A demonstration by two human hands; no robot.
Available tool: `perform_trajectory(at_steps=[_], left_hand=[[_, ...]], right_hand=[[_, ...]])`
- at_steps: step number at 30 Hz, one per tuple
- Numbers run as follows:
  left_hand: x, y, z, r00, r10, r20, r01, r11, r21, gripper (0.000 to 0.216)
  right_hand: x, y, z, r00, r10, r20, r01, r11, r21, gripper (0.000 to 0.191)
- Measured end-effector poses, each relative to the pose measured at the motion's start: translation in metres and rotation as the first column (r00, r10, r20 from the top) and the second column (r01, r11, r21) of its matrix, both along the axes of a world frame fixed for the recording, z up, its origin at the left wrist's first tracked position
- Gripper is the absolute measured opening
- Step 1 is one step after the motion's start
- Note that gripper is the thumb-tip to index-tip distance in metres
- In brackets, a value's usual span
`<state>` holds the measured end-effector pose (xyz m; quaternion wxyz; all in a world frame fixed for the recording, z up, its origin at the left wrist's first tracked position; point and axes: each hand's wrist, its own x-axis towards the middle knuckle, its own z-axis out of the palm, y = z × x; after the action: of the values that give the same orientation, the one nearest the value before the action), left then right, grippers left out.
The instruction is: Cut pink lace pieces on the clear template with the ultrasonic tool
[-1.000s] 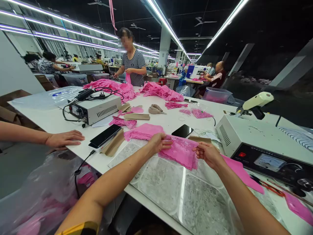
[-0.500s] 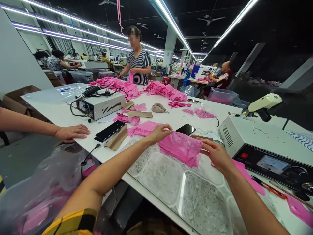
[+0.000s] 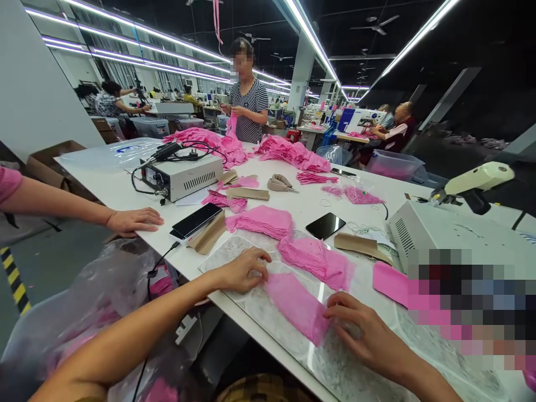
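Observation:
A single pink lace piece (image 3: 298, 305) lies flat on the glass-topped work surface (image 3: 355, 363) near the table's front edge. My left hand (image 3: 243, 270) presses on its left end with the fingers curled down. My right hand (image 3: 363, 331) holds down its right end, fingers bent onto the fabric. Just behind it sits a small stack of pink lace pieces (image 3: 317, 258), and a second pink stack (image 3: 262, 220) lies further back to the left.
Another person's hand (image 3: 134, 219) rests on the table's left edge. A phone (image 3: 196, 220) and a second phone (image 3: 325, 225) lie on the table beside two grey machines (image 3: 181, 175) (image 3: 439, 229). A standing person in stripes (image 3: 248, 103) handles pink fabric heaps (image 3: 293, 153).
My hands have drawn one pink lace piece off the stack toward me and laid it flat on the glass. The camera view has shifted left and down.

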<state>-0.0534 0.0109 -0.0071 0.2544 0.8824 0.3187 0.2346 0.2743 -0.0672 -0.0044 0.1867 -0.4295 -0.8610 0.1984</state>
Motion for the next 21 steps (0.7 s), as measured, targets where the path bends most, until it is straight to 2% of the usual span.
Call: perform_trajectory(at_steps=[2, 5, 9, 12, 16, 21], left_hand=[[-0.01, -0.001, 0.001, 1.0, -0.007, -0.024, 0.007, 1.0, 0.016, 0.014], [-0.006, 0.008, -0.001, 0.996, 0.085, -0.014, -0.084, 0.994, 0.07, 0.016], [0.034, 0.032, -0.013, 0.991, 0.133, -0.019, -0.129, 0.98, 0.152, 0.017], [0.06, 0.05, -0.027, 0.99, 0.136, -0.046, -0.124, 0.972, 0.198, 0.021], [0.069, 0.061, -0.04, 0.987, 0.157, -0.044, -0.143, 0.962, 0.235, 0.024], [0.066, 0.062, -0.04, 0.983, 0.182, -0.006, -0.175, 0.951, 0.255, 0.018]], right_hand=[[-0.001, 0.012, 0.004, 0.995, -0.086, -0.046, 0.088, 0.995, 0.039, 0.02], [-0.007, 0.047, 0.0, 0.974, -0.199, -0.104, 0.213, 0.967, 0.138, 0.022], [-0.016, 0.102, -0.01, 0.953, -0.286, -0.101, 0.302, 0.932, 0.2, 0.026], [-0.018, 0.129, -0.017, 0.929, -0.363, -0.071, 0.37, 0.903, 0.221, 0.028], [-0.003, 0.132, -0.025, 0.883, -0.468, -0.025, 0.46, 0.857, 0.233, 0.024], [0.022, 0.107, -0.024, 0.855, -0.517, -0.036, 0.511, 0.829, 0.227, 0.021]])
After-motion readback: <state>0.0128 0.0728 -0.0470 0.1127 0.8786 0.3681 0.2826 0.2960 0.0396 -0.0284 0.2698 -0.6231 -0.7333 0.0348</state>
